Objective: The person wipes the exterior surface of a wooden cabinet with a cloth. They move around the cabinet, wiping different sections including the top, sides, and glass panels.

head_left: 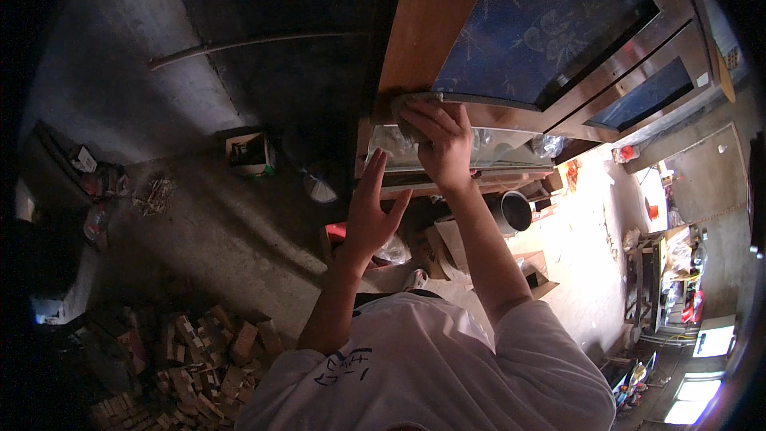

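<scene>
My right hand (444, 143) presses a greyish cloth (413, 109) against the lower corner of a wooden cabinet door (435, 24). A dark blue patterned panel (538, 24) fills most of that door. My left hand (376, 215) is raised in front of the cabinet, its thumb apart from the fingers, and holds nothing. Below the door runs a glass-fronted compartment (508, 155) of the cabinet, with a clear plastic bag (547, 145) at its right end.
Under the cabinet stand a dark round pot (513, 213) and a cardboard box (446, 248). Chopped wood (203, 365) is piled on the floor at lower left. An open carton (248, 152) sits by the wall. Cluttered shelves (664, 275) line the right side.
</scene>
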Available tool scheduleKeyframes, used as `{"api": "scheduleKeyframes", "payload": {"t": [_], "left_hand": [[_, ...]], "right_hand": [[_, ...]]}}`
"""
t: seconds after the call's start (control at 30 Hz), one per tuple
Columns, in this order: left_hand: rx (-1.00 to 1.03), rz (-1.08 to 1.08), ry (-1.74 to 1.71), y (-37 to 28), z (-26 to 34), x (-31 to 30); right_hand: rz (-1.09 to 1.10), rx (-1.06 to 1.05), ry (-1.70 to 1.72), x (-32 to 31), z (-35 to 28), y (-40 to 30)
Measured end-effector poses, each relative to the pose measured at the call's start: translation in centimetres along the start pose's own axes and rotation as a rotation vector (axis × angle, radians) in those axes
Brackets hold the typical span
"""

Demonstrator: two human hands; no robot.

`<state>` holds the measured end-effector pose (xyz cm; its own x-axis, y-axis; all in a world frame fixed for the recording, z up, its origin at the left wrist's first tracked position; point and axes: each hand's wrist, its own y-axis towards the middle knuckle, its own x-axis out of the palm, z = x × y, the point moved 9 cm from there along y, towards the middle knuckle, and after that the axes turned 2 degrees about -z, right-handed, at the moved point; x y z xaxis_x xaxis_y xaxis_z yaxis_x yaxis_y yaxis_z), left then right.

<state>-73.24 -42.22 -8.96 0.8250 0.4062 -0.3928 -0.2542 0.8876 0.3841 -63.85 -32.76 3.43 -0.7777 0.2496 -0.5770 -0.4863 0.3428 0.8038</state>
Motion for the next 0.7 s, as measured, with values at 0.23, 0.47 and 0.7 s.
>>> {"api": "scheduleKeyframes", "payload": {"t": [0.23,0.47,0.7], "left_hand": [[-0.002,-0.003,0.026,-0.2,-0.3,0.2],[-0.039,-0.017,0.042,-0.5,-0.9,0.0],[-0.070,-0.017,0.056,-1.3,-2.0,-0.7]], "right_hand": [[0.087,-0.036,-0.002,-3.1,-1.6,4.9],[0.223,-0.033,0.051,-3.4,-2.4,5.9],[0.107,0.043,0.085,0.8,-2.2,1.5]]}}
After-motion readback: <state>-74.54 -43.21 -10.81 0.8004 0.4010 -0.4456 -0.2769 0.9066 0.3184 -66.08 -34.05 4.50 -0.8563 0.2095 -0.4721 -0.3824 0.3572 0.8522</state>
